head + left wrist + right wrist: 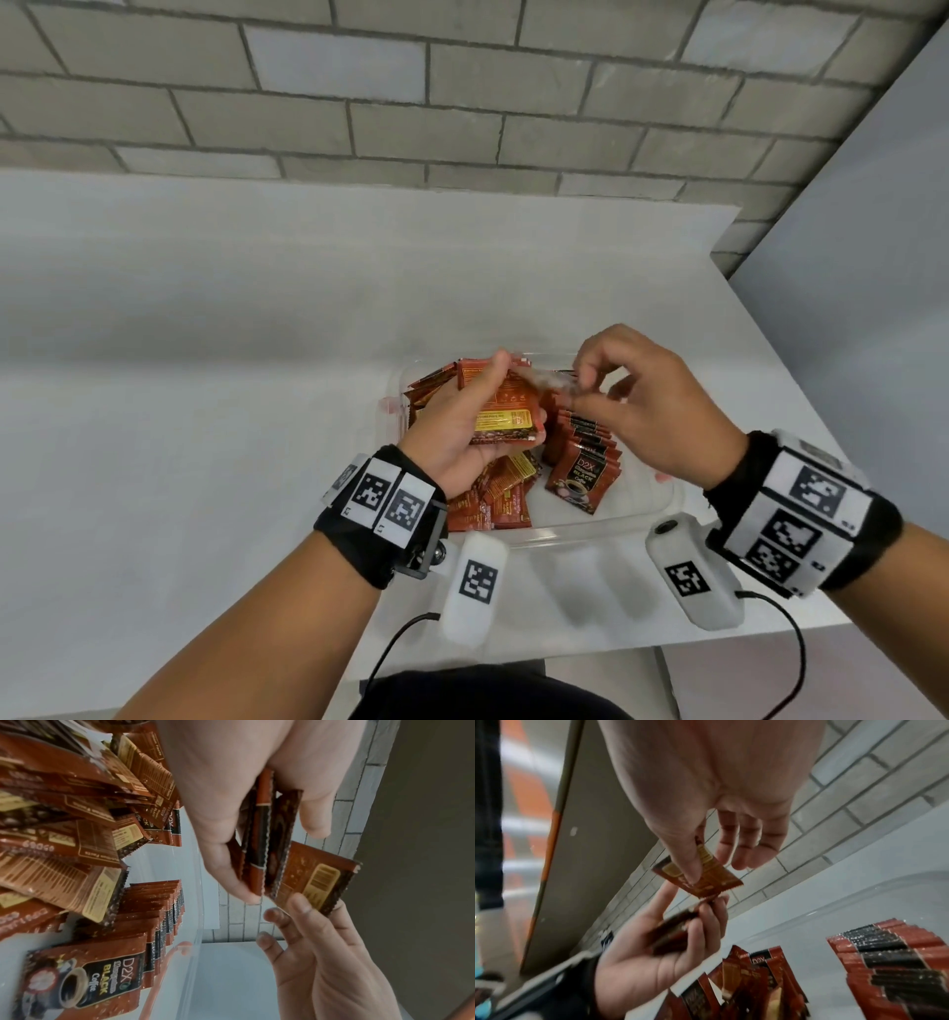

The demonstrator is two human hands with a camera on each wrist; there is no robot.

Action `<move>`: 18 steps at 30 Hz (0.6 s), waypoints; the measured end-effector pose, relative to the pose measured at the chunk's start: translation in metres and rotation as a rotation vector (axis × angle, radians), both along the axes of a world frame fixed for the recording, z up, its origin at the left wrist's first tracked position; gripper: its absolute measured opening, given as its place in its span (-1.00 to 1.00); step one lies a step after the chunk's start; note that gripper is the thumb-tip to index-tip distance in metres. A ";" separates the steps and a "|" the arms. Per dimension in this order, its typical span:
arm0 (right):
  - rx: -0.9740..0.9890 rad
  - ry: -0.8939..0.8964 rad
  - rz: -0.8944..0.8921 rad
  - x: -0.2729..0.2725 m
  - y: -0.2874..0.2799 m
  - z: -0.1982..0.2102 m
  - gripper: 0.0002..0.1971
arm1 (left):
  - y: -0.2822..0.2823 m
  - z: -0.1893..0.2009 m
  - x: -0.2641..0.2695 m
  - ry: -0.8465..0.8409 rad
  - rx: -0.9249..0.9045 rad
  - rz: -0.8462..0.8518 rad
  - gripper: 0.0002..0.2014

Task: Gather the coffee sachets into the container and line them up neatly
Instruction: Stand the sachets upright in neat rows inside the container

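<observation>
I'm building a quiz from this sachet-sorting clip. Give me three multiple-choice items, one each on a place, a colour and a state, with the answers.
1. Where does the neat row of sachets stand?
A. right part of the clear container
B. on the bare table
C. against the brick wall

2. What colour is the information panel on the sachet backs?
A. blue
B. yellow
C. green

3. What is the right hand doing?
A. resting flat on the table
B. pinching a single sachet
C. holding the container rim

Answers: 1 A, the row stands inside the clear walls; 2 B, yellow panels show on the stack in the left hand; 3 B, thumb and fingers grip one sachet.
</observation>
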State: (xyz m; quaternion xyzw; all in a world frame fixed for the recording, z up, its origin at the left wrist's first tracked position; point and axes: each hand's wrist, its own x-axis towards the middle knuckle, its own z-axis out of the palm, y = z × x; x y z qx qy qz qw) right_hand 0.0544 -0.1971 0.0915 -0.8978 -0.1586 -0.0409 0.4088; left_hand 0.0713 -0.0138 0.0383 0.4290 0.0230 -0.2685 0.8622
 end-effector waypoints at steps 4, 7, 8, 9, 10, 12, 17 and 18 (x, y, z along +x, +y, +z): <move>-0.213 0.081 0.165 -0.006 0.001 -0.008 -0.76 | -0.002 -0.002 0.001 0.023 0.006 0.011 -0.57; -0.162 0.086 0.112 -0.003 -0.002 -0.005 -0.71 | -0.003 -0.003 0.002 0.030 0.013 0.026 -0.46; -0.141 0.079 0.067 -0.001 -0.003 -0.004 -0.69 | -0.003 -0.003 0.003 0.028 0.013 0.023 -0.45; -0.135 0.076 0.024 0.001 -0.004 -0.004 -0.68 | -0.004 -0.003 0.003 0.020 0.016 0.018 -0.48; -0.135 0.080 -0.009 0.002 -0.004 -0.004 -0.67 | -0.004 -0.003 0.003 0.008 0.022 0.014 -0.53; -0.127 0.112 -0.034 0.003 -0.003 -0.003 -0.62 | -0.005 -0.003 0.002 -0.024 0.055 -0.004 -0.66; -0.087 0.232 -0.028 0.005 -0.001 0.000 -0.62 | -0.008 0.001 0.001 -0.088 0.111 -0.073 -0.74; -0.083 0.253 -0.025 0.005 -0.001 0.001 -0.65 | -0.007 0.001 0.001 -0.086 0.114 -0.058 -0.72</move>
